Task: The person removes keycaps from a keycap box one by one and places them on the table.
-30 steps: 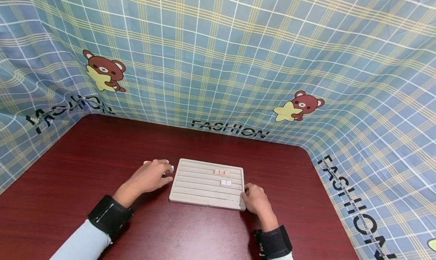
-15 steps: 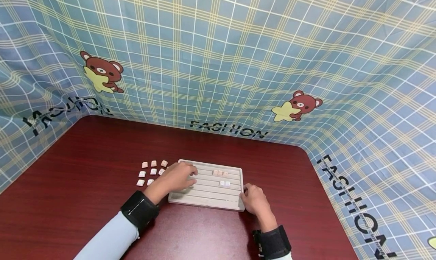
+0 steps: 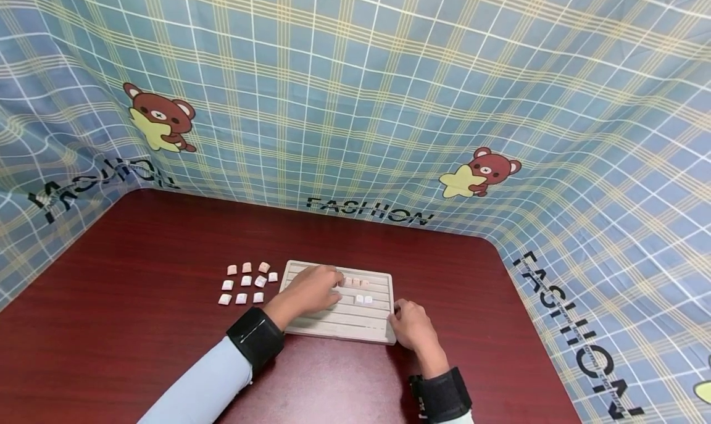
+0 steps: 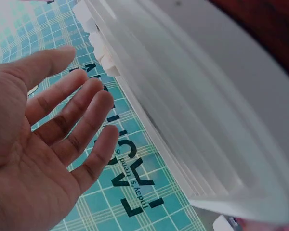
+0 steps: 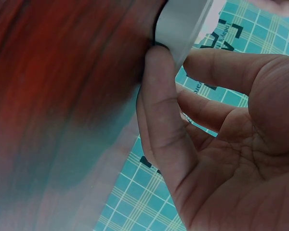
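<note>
A pale ridged tray lies on the dark red table. My right hand pinches its right edge; in the right wrist view the thumb and a finger stand either side of the tray's corner. My left hand is over the tray's left half, fingers loosely bent and thumb apart, with nothing seen between them in the left wrist view. Its fingertips come right up to a row of three pinkish keycaps. Two white keycaps sit on a lower ridge.
Several loose white and pinkish keycaps lie in rough rows on the table, left of the tray. A plaid cloth with printed bears hangs around the table's back and sides.
My left hand has moved right, from beside the loose keycaps to over the tray near the pinkish keycaps, uncovering the loose ones. My right hand stays at the tray's edge.
</note>
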A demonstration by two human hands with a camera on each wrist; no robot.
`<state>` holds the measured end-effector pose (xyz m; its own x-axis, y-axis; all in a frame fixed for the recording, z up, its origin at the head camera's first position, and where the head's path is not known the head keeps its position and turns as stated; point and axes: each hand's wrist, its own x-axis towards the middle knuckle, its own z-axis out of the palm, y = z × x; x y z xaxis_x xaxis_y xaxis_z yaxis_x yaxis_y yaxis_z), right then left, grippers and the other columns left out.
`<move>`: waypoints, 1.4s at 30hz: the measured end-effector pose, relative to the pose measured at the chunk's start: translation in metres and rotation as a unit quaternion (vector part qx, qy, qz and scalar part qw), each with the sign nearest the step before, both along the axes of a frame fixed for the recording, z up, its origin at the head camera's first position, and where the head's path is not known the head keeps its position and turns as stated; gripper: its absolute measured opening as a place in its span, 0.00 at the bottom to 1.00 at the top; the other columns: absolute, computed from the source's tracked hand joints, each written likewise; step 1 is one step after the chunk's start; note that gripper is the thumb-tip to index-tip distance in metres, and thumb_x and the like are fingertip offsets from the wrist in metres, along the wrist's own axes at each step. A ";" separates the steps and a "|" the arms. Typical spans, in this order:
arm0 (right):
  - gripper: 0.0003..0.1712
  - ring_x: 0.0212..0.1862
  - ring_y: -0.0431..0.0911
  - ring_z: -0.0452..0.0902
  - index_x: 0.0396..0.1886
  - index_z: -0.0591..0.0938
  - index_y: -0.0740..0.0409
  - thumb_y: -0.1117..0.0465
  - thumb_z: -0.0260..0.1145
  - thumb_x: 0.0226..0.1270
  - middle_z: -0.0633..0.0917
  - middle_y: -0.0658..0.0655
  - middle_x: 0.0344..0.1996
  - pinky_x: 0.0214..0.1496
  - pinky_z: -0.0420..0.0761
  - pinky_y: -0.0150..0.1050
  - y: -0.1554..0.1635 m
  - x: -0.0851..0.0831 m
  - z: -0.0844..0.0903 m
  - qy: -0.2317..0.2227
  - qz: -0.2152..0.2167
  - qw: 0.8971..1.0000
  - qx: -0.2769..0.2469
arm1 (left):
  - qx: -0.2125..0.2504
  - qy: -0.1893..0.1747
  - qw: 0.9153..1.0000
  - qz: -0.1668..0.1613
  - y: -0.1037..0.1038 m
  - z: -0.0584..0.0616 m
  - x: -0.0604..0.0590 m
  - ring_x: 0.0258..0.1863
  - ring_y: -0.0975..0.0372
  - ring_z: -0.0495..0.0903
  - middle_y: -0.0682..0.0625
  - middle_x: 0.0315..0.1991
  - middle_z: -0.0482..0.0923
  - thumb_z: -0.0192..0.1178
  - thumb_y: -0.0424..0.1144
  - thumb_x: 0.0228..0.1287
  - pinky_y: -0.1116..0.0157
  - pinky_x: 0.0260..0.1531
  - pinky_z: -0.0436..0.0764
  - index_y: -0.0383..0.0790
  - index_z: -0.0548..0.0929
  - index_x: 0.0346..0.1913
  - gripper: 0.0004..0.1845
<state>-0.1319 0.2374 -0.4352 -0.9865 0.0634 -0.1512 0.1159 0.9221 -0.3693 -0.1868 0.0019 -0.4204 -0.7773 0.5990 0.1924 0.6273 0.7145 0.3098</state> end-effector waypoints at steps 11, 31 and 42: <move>0.17 0.34 0.46 0.77 0.51 0.80 0.64 0.60 0.63 0.67 0.80 0.55 0.32 0.38 0.77 0.44 -0.001 -0.001 -0.001 0.004 -0.001 1.000 -0.003 | -0.018 -0.031 0.999 0.026 0.018 -0.002 -0.020 0.36 0.59 0.81 0.49 0.36 0.81 0.68 0.37 0.56 0.60 0.31 0.79 0.41 0.85 0.37 0.06; 0.18 0.36 0.47 0.78 0.53 0.80 0.64 0.59 0.63 0.67 0.80 0.56 0.34 0.40 0.78 0.45 -0.001 -0.001 -0.001 -0.006 -0.002 1.000 0.006 | -0.023 -0.089 0.993 0.067 0.033 -0.008 -0.029 0.40 0.56 0.84 0.49 0.40 0.83 0.64 0.33 0.63 0.58 0.33 0.81 0.42 0.87 0.40 0.05; 0.19 0.34 0.46 0.76 0.54 0.80 0.64 0.59 0.63 0.68 0.80 0.56 0.33 0.38 0.77 0.44 -0.001 -0.002 -0.001 -0.006 -0.001 1.000 0.007 | -0.036 -0.090 0.993 0.073 0.035 -0.005 -0.030 0.39 0.55 0.84 0.49 0.41 0.84 0.62 0.33 0.64 0.57 0.31 0.80 0.43 0.87 0.41 0.06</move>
